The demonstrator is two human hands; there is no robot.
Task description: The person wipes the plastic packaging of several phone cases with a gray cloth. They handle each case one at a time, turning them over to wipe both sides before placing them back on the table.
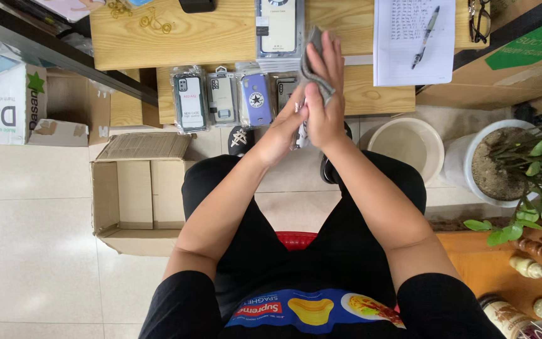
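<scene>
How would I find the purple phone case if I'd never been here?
Look at the lower wooden shelf in front of the seated person, just left of the raised hands. A row of packaged phone cases lies along its edge; the purple phone case is third from the left. Its neighbours are dark green and pale grey, and only it has a round white badge with a star.

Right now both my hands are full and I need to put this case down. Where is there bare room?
Bare wood lies on the upper desk between the gold rings and the clear case. The lower shelf is crowded left with packaged cases, bare right.
</scene>
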